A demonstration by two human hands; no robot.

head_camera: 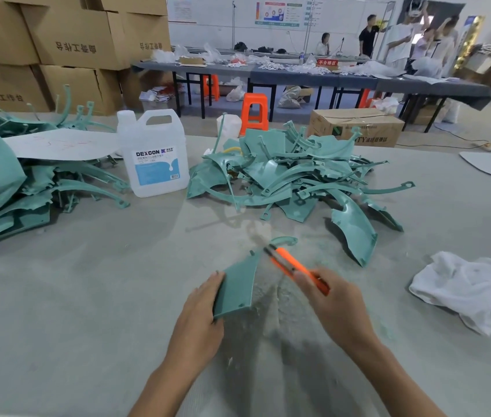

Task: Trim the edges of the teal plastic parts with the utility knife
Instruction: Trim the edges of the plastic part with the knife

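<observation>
On the jug: I read "DEXCON" in dark letters on a blue and white label; the smaller print is too fine for me, and I cannot tell how full the jug is.
Cardboard boxes: stacked behind and left of the jug, printed with dark characters.
Brown carton: behind and right of the jug, on the floor; I make out "TY" on its side.
Red sign: far behind the jug on the long grey tables, white characters.
Table: pale grey, dusted with shavings in front of the jug.
Teal piles: one heap just right of the jug, another to its left with a white sheet lying over it.
Teal part: well in front of the jug and a little right, tilted up off the table.
Left hand: I see it gripping the part's left edge, fingers curled round it.
Right hand: wrapped around the orange utility knife, whose blurred front end meets the part's upper right edge.
White cloth: crumpled, far right of the jug.
Orange stool: behind the jug, to its right.
</observation>
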